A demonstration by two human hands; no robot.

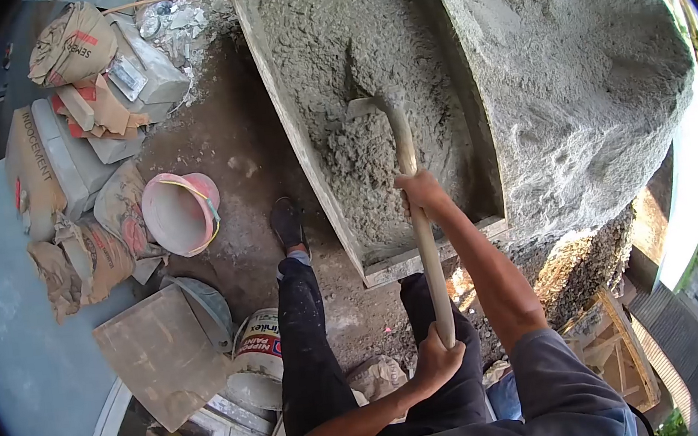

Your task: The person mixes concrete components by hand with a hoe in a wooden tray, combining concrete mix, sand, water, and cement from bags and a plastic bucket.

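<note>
A hoe with a long wooden handle [430, 260] reaches up into a rectangular mixing trough [291, 143] of wet grey mortar [327, 22]. Its metal blade [364, 106] is partly sunk in the mortar near the trough's middle. My right hand [422, 192] is wrapped round the handle partway up, above the trough's near end. Closed round the handle's lower end, in front of my thighs, is my left hand [438, 358].
A big sand pile [572, 63] borders the trough's right side. On the left are a pink bucket [181, 214], cement bags [36, 172], a board [162, 355] and a paint bucket [257, 353]. A wooden frame [618, 347] lies at lower right.
</note>
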